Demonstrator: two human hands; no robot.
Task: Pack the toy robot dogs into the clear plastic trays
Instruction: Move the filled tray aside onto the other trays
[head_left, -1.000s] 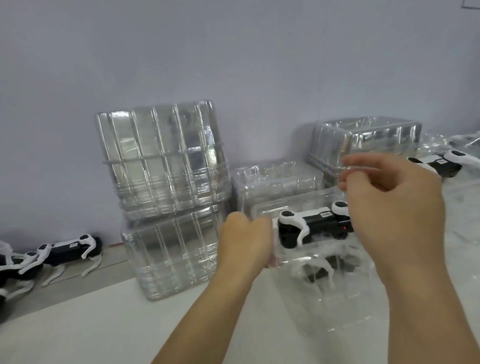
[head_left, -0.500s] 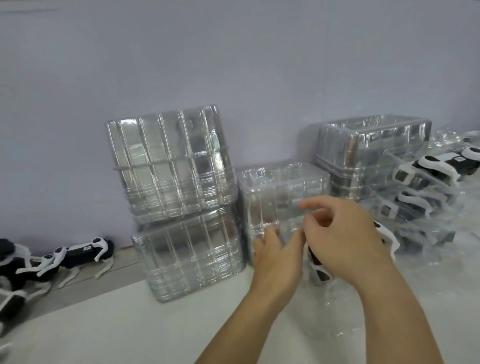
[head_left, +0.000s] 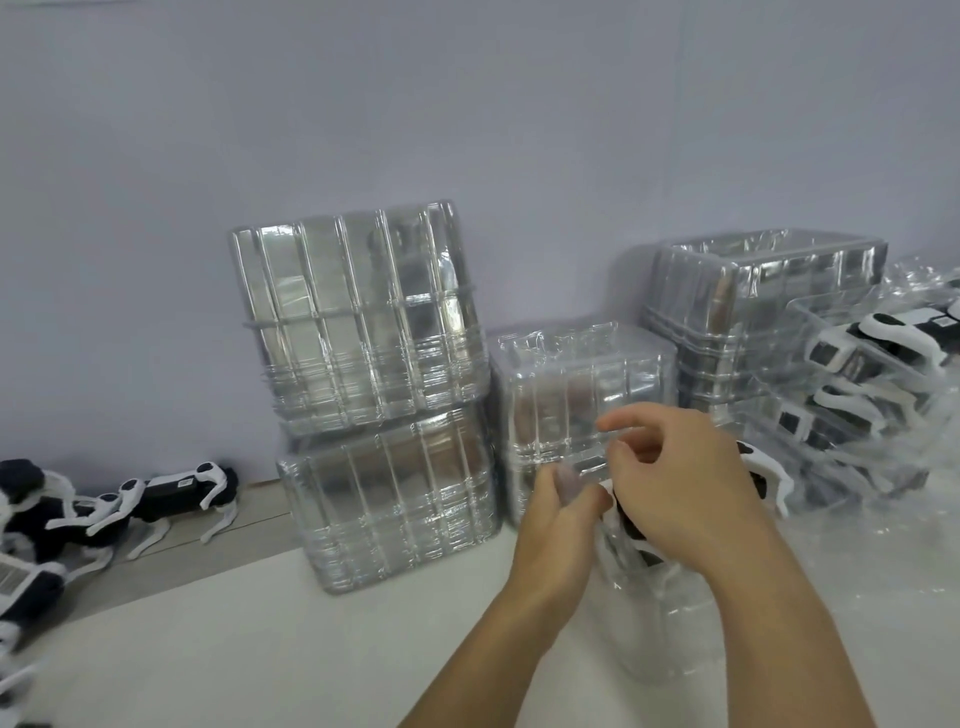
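A clear plastic tray (head_left: 649, 613) stands on the white table in front of me with a black and white toy robot dog (head_left: 763, 467) inside, mostly hidden behind my hands. My left hand (head_left: 556, 525) grips the tray's left edge. My right hand (head_left: 680, 483) curls over the tray's top and pinches a clear flap (head_left: 592, 462) with thumb and forefinger. Loose robot dogs (head_left: 176, 488) lie on the floor strip at the left.
Two tall stacks of empty clear trays (head_left: 374, 395) stand against the wall, with a lower stack (head_left: 582, 374) beside them and another stack (head_left: 748, 312) at the back right. Packed trays with dogs (head_left: 857, 384) pile up at the right. The white table (head_left: 260, 639) spreads at the front left.
The tray with the dog has come down from mid-air to the table in front of the low stack. Both hands have closed together at its top edge.
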